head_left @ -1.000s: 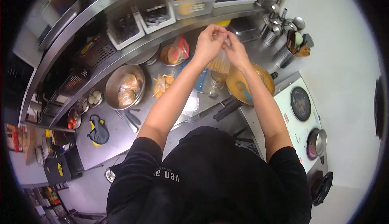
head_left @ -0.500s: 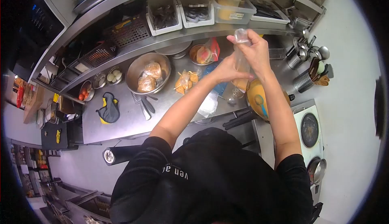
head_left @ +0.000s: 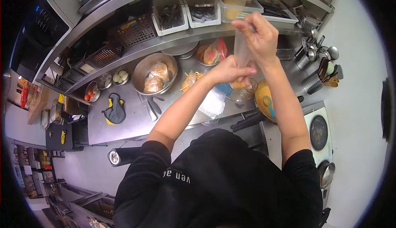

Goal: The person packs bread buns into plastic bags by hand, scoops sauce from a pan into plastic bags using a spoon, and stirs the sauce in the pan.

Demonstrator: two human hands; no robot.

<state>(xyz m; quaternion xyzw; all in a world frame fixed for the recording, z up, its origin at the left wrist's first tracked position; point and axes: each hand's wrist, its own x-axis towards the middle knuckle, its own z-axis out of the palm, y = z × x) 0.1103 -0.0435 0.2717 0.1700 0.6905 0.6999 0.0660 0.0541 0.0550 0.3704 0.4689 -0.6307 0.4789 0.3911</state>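
A clear plastic bag hangs upright between my two hands, with orange-yellow contents at its bottom. My right hand is closed on the upper end of the bag, thumb pointing left. Lower down, my left hand is wrapped round the bag just above the filled part. Its palm hides part of the bag. Beneath my right forearm is a pan of orange sauce, with a blue-handled spoon in it. A clear glass container is beside the pan.
Filled, tied bags lie left of my hands, near a steel bowl holding wrapped packs. Flat plastic bags rest at the counter's front. Knives and an oven mitt are farther left. Utensil holders and a hob stand right.
My right hand has risen along the bag, and the bag is stretched longer between my hands. My left hand has stayed low, tightening round the bag above its contents.
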